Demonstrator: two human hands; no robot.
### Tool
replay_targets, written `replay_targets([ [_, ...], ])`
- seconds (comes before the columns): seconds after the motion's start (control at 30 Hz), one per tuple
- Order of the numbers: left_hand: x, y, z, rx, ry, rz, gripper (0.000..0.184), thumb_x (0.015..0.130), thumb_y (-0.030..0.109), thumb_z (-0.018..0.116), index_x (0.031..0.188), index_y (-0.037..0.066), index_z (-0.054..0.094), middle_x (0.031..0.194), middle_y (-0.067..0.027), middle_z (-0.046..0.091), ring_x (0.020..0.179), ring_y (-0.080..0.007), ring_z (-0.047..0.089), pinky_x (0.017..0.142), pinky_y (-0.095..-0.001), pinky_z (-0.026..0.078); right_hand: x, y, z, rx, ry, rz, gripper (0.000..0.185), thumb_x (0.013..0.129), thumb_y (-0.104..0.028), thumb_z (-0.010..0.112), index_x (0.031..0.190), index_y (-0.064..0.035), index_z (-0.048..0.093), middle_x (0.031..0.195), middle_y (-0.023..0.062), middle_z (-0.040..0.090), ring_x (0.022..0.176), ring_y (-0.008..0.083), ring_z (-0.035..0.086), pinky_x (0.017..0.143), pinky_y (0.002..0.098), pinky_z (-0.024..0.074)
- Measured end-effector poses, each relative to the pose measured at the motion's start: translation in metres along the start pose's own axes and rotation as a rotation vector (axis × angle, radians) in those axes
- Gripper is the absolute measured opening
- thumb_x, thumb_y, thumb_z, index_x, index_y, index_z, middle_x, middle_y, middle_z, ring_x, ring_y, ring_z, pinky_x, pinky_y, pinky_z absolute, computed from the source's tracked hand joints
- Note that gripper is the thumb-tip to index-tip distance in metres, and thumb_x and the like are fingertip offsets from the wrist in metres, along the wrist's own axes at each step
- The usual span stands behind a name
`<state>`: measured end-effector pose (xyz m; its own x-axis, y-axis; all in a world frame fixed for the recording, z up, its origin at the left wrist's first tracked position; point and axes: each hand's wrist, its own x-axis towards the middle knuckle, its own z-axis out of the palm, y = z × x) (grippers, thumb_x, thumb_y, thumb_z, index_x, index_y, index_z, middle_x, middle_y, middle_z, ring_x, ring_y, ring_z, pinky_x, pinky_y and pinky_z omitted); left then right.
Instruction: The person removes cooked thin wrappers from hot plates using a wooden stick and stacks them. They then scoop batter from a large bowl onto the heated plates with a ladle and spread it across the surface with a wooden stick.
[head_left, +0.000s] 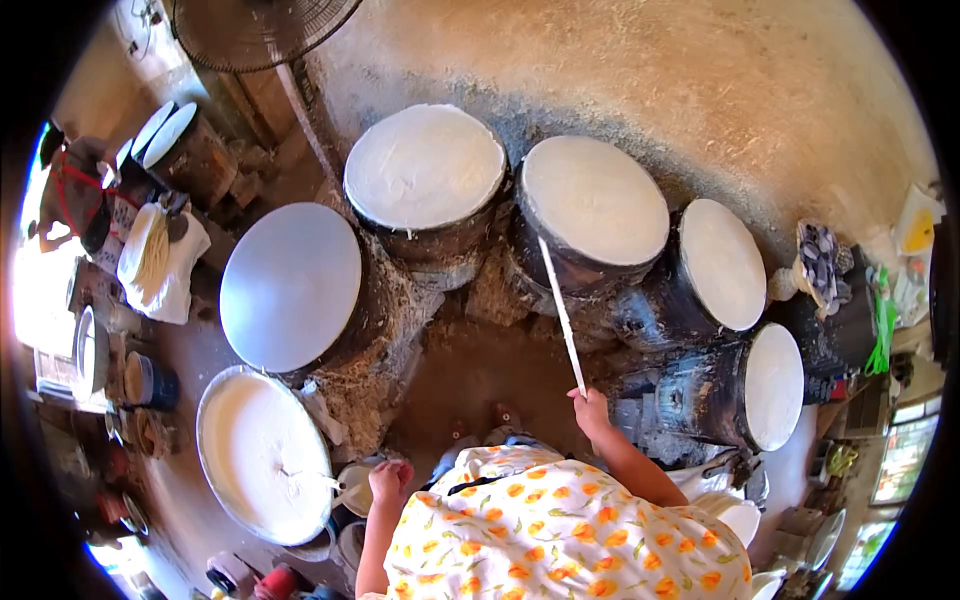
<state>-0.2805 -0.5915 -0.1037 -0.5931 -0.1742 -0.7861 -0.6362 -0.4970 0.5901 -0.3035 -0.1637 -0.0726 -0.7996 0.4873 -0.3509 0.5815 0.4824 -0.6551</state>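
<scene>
My right hand (591, 408) is closed around the lower end of a long thin white stick (563, 318). The stick's far end reaches the front edge of a round white-topped drum (596, 200). My left hand (391, 478) is held low, its fingers curled; whether anything is in them is too small to tell. Just left of it, a small pale container (356, 490) stands beside a wide basin of creamy white liquid (264, 455), with a white handle at the basin's right rim.
More drums with round pale tops stand in an arc: a bluish one (291, 287), one at the back (426, 166) and two at the right (722, 264) (773, 387). A fan (262, 30) is at the upper left. Another person (75, 195) is at the far left.
</scene>
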Motion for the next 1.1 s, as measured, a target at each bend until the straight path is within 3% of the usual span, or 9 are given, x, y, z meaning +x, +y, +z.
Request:
replay_targets([
  [0.1, 0.005, -0.004, 0.004, 0.014, 0.036, -0.027, 0.012, 0.081, 0.000, 0.049, 0.079, -0.002, 0.060, 0.070, -0.0116, 0.062, 0.058, -0.0230, 0.061, 0.056, -0.0317, 0.054, -0.002, -0.005, -0.007, 0.041, 0.055, 0.018, 0.016, 0.081, -0.009, 0.052, 0.083, -0.0062, 0.068, 0.077, 0.0168, 0.066, 0.073, 0.0293, 0.064, 0.067, 0.0376, 0.0497],
  [0.17, 0.005, -0.006, 0.005, 0.016, 0.028, -0.024, 0.012, 0.082, 0.001, 0.049, 0.079, -0.002, 0.060, 0.070, -0.0114, 0.062, 0.059, -0.0225, 0.062, 0.056, -0.0314, 0.054, 0.002, 0.007, -0.009, 0.052, 0.158, -0.212, 0.019, 0.081, -0.008, 0.049, 0.084, -0.0065, 0.068, 0.072, 0.0141, 0.064, 0.066, 0.0252, 0.062, 0.063, 0.0361, 0.0483],
  [0.2, 0.005, -0.007, 0.005, -0.008, 0.028, -0.001, 0.012, 0.082, 0.001, 0.049, 0.080, -0.002, 0.060, 0.071, -0.0112, 0.062, 0.059, -0.0220, 0.062, 0.056, -0.0314, 0.054, 0.003, 0.009, -0.014, 0.016, 0.163, -0.216, 0.019, 0.080, -0.007, 0.049, 0.084, -0.0057, 0.067, 0.070, 0.0125, 0.064, 0.064, 0.0233, 0.062, 0.061, 0.0347, 0.0476],
  [0.3, 0.011, -0.020, -0.003, -0.025, 0.044, -0.007, 0.012, 0.083, 0.002, 0.049, 0.081, -0.002, 0.060, 0.072, -0.0106, 0.062, 0.060, -0.0209, 0.062, 0.057, -0.0306, 0.054, 0.001, -0.004, -0.033, -0.014, 0.166, -0.121, 0.019, 0.080, -0.007, 0.049, 0.084, -0.0059, 0.067, 0.068, 0.0107, 0.063, 0.062, 0.0199, 0.060, 0.060, 0.0330, 0.0469],
  [0.33, 0.013, -0.027, -0.007, 0.001, 0.053, -0.013, 0.012, 0.083, 0.002, 0.050, 0.081, -0.002, 0.061, 0.073, -0.0102, 0.062, 0.061, -0.0203, 0.062, 0.057, -0.0300, 0.053, -0.006, -0.025, -0.042, 0.021, 0.167, -0.108, 0.019, 0.080, -0.006, 0.049, 0.083, -0.0057, 0.067, 0.063, 0.0062, 0.059, 0.058, 0.0149, 0.056, 0.056, 0.0305, 0.0444],
  [0.5, 0.007, -0.047, -0.009, -0.043, 0.071, -0.061, 0.011, 0.084, 0.003, 0.051, 0.082, -0.001, 0.061, 0.074, -0.0089, 0.063, 0.062, -0.0188, 0.062, 0.058, -0.0276, 0.052, 0.000, -0.014, -0.060, 0.022, 0.175, -0.123, 0.019, 0.081, -0.003, 0.047, 0.086, -0.0044, 0.065, 0.057, -0.0016, 0.051, 0.047, 0.0075, 0.046, 0.043, 0.0253, 0.0356],
  [0.6, 0.005, -0.053, -0.011, -0.045, 0.093, -0.095, 0.008, 0.084, 0.003, 0.053, 0.083, -0.001, 0.060, 0.074, -0.0083, 0.062, 0.064, -0.0180, 0.062, 0.059, -0.0282, 0.053, -0.003, -0.021, -0.067, 0.222, 0.135, -0.005, 0.017, 0.082, -0.003, 0.045, 0.088, -0.0041, 0.061, 0.053, -0.0034, 0.045, 0.040, 0.0054, 0.039, 0.036, 0.0228, 0.0314],
  [1.03, 0.011, -0.053, -0.020, -0.039, 0.115, -0.100, 0.009, 0.084, 0.002, 0.052, 0.085, -0.002, 0.060, 0.074, -0.0100, 0.062, 0.064, -0.0200, 0.063, 0.060, -0.0293, 0.054, -0.014, -0.015, -0.064, 0.196, 0.103, 0.008, 0.018, 0.084, -0.002, 0.046, 0.086, -0.0054, 0.064, 0.056, -0.0050, 0.046, 0.046, 0.0031, 0.038, 0.041, 0.0231, 0.0299],
  [1.1, 0.024, -0.066, -0.029, -0.049, 0.067, -0.063, 0.009, 0.084, 0.002, 0.052, 0.086, -0.002, 0.060, 0.077, -0.0106, 0.062, 0.066, -0.0208, 0.063, 0.062, -0.0308, 0.055, -0.008, 0.004, -0.056, 0.036, 0.098, -0.091, 0.019, 0.085, -0.003, 0.046, 0.084, -0.0057, 0.066, 0.057, -0.0045, 0.048, 0.049, 0.0043, 0.040, 0.044, 0.0240, 0.0319],
])
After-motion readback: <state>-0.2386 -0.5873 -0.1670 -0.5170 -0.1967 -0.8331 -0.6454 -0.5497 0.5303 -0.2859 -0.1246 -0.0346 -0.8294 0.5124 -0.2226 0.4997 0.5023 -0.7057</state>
